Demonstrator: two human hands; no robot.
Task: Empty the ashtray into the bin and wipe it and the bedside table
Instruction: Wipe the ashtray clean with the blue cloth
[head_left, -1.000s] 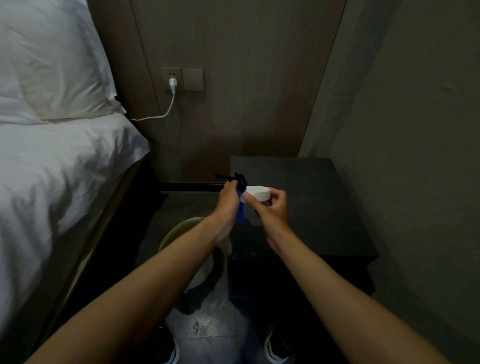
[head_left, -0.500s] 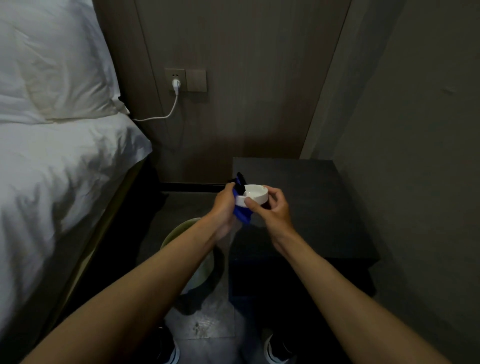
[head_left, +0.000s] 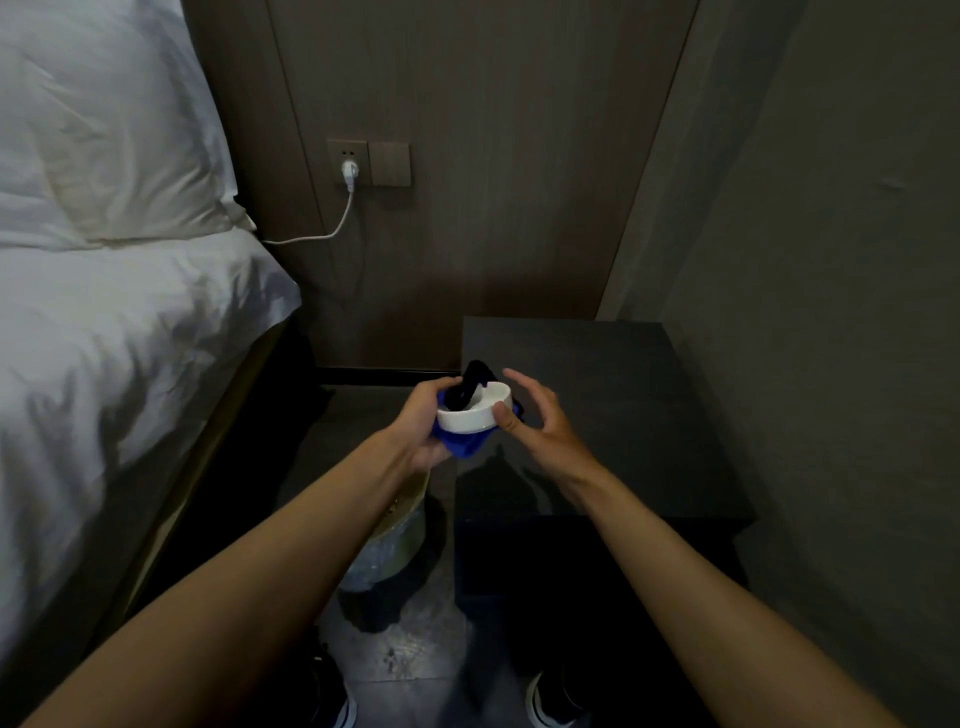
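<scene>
A round white ashtray (head_left: 470, 418) is held in the air over the near left corner of the black bedside table (head_left: 613, 400). My left hand (head_left: 421, 421) grips the ashtray together with a blue cloth (head_left: 462, 444) that bunches under it and pokes up dark inside the bowl. My right hand (head_left: 540, 421) is on the ashtray's right side, thumb touching the rim, the other fingers spread and lifted off. The bin (head_left: 392, 540), lined with a clear bag, stands on the floor below my left forearm, largely hidden by it.
A bed with white duvet (head_left: 104, 374) and pillow (head_left: 98, 130) fills the left. A white charger cable (head_left: 332, 223) hangs from the wall socket behind. A grey wall (head_left: 841, 312) closes in on the table's right. My shoes (head_left: 545, 701) show at the bottom.
The ashtray has tilted more level and shifted left into my left hand with the cloth. My right hand's fingers have opened off the rim, leaving only the thumb touching.
</scene>
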